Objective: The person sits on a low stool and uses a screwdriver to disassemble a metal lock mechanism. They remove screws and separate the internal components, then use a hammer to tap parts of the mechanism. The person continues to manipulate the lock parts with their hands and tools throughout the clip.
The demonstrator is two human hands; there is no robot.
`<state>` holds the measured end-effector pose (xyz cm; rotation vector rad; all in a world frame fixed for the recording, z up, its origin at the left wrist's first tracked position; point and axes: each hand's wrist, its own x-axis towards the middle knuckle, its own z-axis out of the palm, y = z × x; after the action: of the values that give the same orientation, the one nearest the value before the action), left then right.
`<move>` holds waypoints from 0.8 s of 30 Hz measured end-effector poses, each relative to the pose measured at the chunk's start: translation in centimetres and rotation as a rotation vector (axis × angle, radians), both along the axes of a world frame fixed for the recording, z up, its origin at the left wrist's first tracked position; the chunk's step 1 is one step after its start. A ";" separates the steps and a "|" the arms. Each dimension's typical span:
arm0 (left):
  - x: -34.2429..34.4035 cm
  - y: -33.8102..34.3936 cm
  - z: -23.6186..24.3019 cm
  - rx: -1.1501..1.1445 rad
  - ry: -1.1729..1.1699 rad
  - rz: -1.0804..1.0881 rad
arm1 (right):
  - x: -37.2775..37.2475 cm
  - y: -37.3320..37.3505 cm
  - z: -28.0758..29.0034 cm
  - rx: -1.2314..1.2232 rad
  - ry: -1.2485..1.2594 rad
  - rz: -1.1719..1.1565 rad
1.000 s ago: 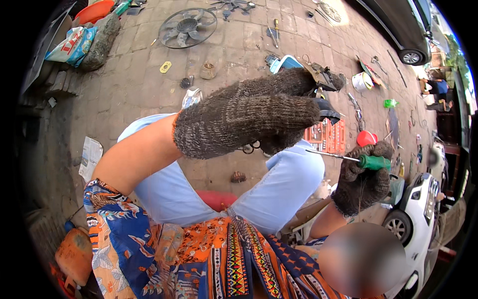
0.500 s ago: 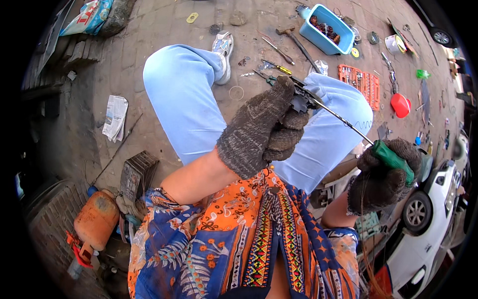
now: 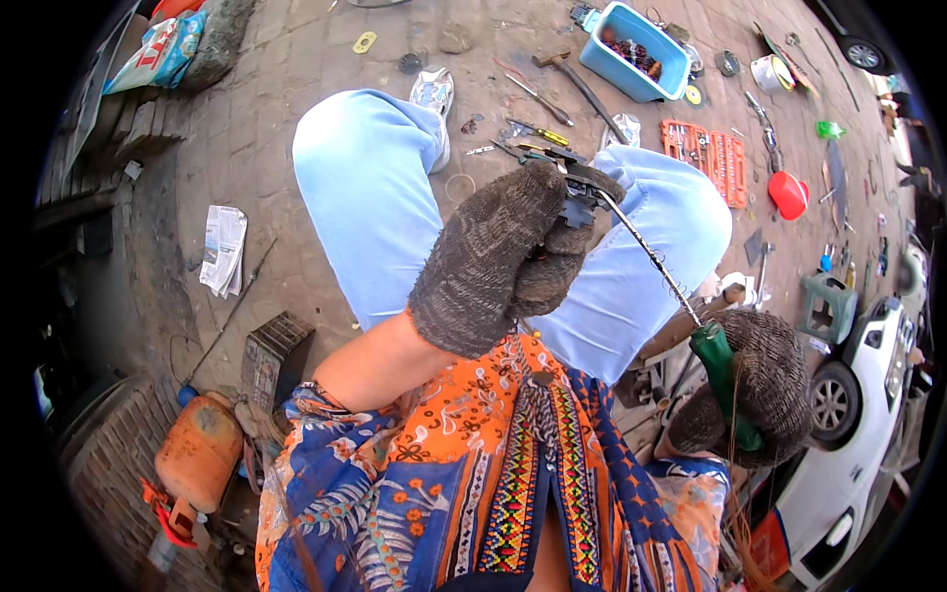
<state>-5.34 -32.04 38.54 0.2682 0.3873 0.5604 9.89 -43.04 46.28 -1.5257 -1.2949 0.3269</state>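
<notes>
My left hand point(image 3: 498, 261), in a dark grey knit glove, is closed around a small dark metal part point(image 3: 578, 209) with toothed edges, held above my lap between my knees. My right hand point(image 3: 769, 385), gloved alike, grips the green handle point(image 3: 718, 365) of a screwdriver. Its long thin shaft point(image 3: 643, 247) slants up and left to the metal part, where its tip is hidden. Fine coils of a thin wire spring point(image 3: 679, 289) show beside the shaft, close to the handle.
Beyond my knees lie a hammer point(image 3: 582, 89), screwdrivers point(image 3: 541, 101) and an orange socket set case point(image 3: 705, 158). A blue basin point(image 3: 636, 59) holds reddish-brown pieces. An orange gas cylinder point(image 3: 199, 454) stands at left; a white car point(image 3: 848, 474) is at right.
My right hand has come nearer to me and turned, so the screwdriver slants more steeply. My left hand has shifted slightly left with the metal part.
</notes>
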 end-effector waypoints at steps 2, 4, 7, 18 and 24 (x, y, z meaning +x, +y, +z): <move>-0.1 0.1 -0.3 0.036 0.037 0.014 | -0.3 0.1 0.1 -0.030 -0.043 -0.002; -0.3 0.2 -0.6 0.125 0.126 0.008 | -0.7 0.3 0.3 -0.062 -0.075 0.001; 0.1 0.4 -1.4 0.125 0.169 0.013 | -0.7 0.6 0.6 -0.107 -0.118 -0.005; 2.8 3.2 -5.4 0.552 0.433 0.225 | 2.2 5.1 1.9 -0.319 -0.126 0.080; 4.2 6.0 -8.8 1.019 0.646 0.474 | 0.9 7.1 1.4 -0.502 -0.798 0.126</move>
<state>-1.16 -26.01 29.70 1.3841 0.7786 1.1175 10.82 -35.91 47.71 -2.1160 -2.0424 0.1172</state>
